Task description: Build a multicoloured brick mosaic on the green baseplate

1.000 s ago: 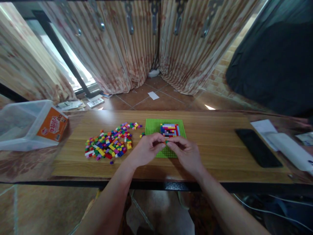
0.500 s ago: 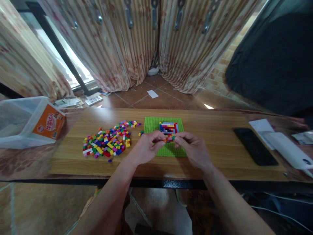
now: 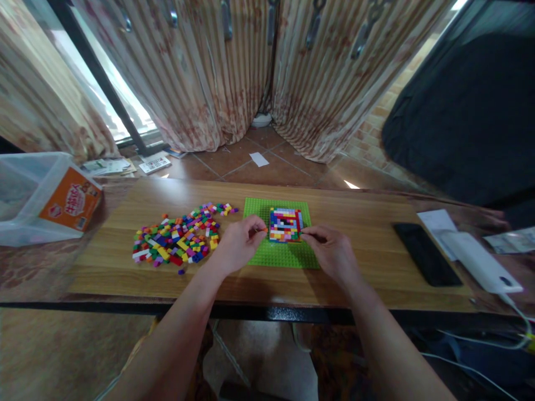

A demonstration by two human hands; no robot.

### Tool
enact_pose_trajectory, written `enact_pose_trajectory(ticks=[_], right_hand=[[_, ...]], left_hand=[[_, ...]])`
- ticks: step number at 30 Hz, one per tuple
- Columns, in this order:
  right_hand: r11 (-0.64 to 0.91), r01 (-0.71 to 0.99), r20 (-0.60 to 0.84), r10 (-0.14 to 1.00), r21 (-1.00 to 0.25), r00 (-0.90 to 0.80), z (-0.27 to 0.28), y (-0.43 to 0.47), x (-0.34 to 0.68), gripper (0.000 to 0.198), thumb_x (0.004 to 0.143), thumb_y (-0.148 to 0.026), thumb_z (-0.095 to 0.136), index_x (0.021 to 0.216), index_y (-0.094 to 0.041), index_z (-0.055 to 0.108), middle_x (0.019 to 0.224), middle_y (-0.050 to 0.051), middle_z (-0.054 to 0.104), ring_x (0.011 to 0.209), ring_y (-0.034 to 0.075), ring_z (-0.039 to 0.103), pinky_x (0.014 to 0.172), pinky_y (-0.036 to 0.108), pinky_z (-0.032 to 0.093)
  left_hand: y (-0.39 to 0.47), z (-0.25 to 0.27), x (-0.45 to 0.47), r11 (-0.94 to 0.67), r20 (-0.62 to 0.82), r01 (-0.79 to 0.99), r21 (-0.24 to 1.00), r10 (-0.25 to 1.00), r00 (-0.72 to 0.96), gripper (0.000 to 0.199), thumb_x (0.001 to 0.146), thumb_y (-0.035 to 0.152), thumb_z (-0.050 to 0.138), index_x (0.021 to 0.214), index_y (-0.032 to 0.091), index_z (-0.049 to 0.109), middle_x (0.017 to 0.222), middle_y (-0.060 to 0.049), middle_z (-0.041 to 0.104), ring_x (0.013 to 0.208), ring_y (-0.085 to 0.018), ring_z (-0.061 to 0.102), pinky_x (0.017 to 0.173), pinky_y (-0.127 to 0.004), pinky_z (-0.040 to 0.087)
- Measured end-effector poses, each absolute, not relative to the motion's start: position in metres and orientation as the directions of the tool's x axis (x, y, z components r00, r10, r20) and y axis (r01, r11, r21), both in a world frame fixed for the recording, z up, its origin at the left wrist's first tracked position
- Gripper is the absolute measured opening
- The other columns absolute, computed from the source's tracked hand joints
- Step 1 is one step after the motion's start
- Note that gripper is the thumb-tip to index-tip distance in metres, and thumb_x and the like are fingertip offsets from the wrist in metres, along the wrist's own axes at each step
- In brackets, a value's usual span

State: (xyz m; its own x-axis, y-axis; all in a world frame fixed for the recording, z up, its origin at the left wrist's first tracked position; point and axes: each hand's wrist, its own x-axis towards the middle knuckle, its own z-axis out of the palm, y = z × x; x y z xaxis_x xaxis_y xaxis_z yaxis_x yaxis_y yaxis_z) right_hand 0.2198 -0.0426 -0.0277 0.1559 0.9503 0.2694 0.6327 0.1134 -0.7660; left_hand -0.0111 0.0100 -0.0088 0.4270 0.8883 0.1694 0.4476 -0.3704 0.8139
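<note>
A block of many-coloured toy bricks (image 3: 285, 225) sits on the green baseplate (image 3: 280, 259). My left hand (image 3: 237, 245) is over the plate's left side, thumb and forefinger pinched on a small orange brick (image 3: 265, 230) just left of the block. On the other side, my right hand (image 3: 332, 248) pinches a small green brick (image 3: 301, 234) at the block's lower right edge. Whether that brick touches the block I cannot tell. A pile of loose bricks (image 3: 175, 239) in mixed colours lies left of the plate.
A clear plastic box (image 3: 25, 234) with an orange label stands at the left end of the wooden tabletop (image 3: 359, 214). On the right lie a black phone (image 3: 426, 254), a white power bank (image 3: 480, 262) with a cable, and papers.
My hands, close together over the near part of the block before, have moved apart. The left went left with the orange brick; the block between them is now uncovered. The view shifted slightly.
</note>
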Motion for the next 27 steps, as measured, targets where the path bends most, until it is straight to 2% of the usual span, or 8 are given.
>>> enact_pose_trajectory(ticks=[21, 27], right_hand=[[-0.023, 0.428, 0.136, 0.932, -0.903, 0.337, -0.026, -0.039, 0.208, 0.019, 0.074, -0.035, 0.071, 0.082, -0.018, 0.075, 0.081, 0.006, 0.078, 0.072, 0.021, 0.071, 0.068, 0.032, 0.054], [-0.077, 0.261, 0.033, 0.919, -0.962, 0.392, -0.032, -0.032, 0.21, 0.025, 0.064, -0.038, 0.077, 0.076, -0.017, 0.073, 0.074, 0.005, 0.075, 0.067, 0.018, 0.067, 0.065, 0.03, 0.051]], left_hand=[[0.009, -0.008, -0.01, -0.376, 0.133, 0.513, 0.772, 0.884, 0.447, 0.009, 0.086, 0.015, 0.053, 0.084, 0.017, 0.061, 0.072, 0.0, 0.065, 0.066, -0.013, 0.059, 0.063, -0.024, 0.041], [0.008, -0.008, -0.01, -0.378, 0.126, 0.523, 0.764, 0.882, 0.454, 0.009, 0.086, 0.013, 0.053, 0.084, 0.017, 0.061, 0.072, 0.001, 0.065, 0.065, -0.012, 0.058, 0.062, -0.024, 0.039]])
